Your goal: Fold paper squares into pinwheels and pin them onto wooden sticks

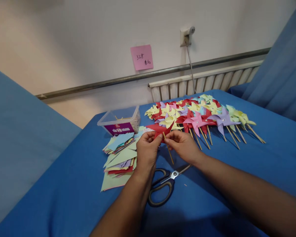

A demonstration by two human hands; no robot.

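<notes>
A red paper pinwheel (160, 128) is held up between my two hands over the table. A thin wooden stick (170, 154) slants down from its back. My left hand (149, 148) is closed, its thumb pressing near the top of the stick. From the other side my right hand (184, 144) pinches the pinwheel and stick close to where they meet; its fingertips are partly hidden. Below the hands lie scissors (174, 174) with dark handles, their blades pointing right. Finished-looking pinwheels (197, 121) in several colours are spread behind my right hand.
A clear plastic box (135, 120) with a purple label and sticks inside stands at the back left. Stacked coloured paper pieces (120, 158) lie beside my left hand. Behind the blue-covered table (71, 194) are a radiator (212, 80), a wall rail (98, 85) and a plugged-in cord (191, 62).
</notes>
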